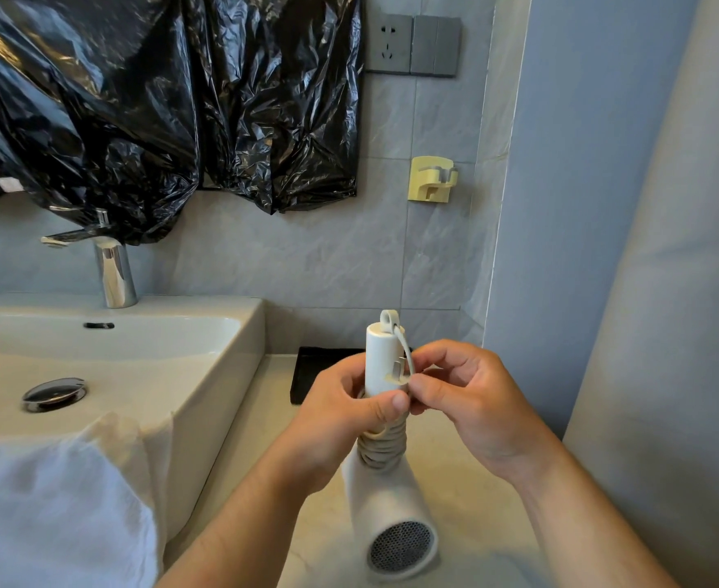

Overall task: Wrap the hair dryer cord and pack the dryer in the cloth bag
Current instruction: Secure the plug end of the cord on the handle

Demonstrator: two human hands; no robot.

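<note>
Lower left: white cloth bag (52, 502) draped over sink (205, 305) front rim. Centre: left hand (340, 422) clenched round hair dryer (387, 498) handle, dryer held handle-up over counter (260, 418), cord (385, 449) coiled round handle below the fingers. Right: right hand (472, 401) pinching plug (398, 373) against handle, upper part.

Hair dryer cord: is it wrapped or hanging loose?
Wrapped: the cord coils round the dryer handle; the right hand pinches its plug.
</note>
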